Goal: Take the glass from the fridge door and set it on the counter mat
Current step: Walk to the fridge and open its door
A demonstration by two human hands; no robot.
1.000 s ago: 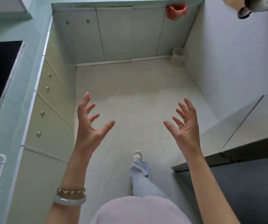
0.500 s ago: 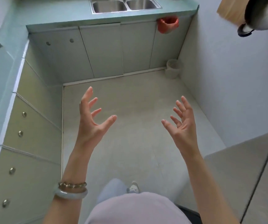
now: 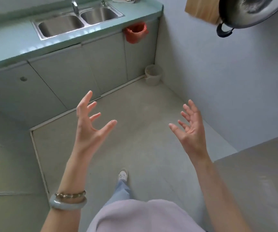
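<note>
empty double sink (image 3: pixel 77 22), empty hands (image 3: pixel 91 124), red bag (image 3: pixel 135 31)

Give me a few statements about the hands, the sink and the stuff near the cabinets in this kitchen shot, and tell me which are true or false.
1. Both the left hand and the right hand are empty, fingers spread. True.
2. The sink has one basin. False: it has two.
3. A red bag hangs at the counter edge. True.
4. The small bucket stands on the counter. False: it stands on the floor in the corner.
5. The bracelets are on the right wrist. False: the left.
</note>
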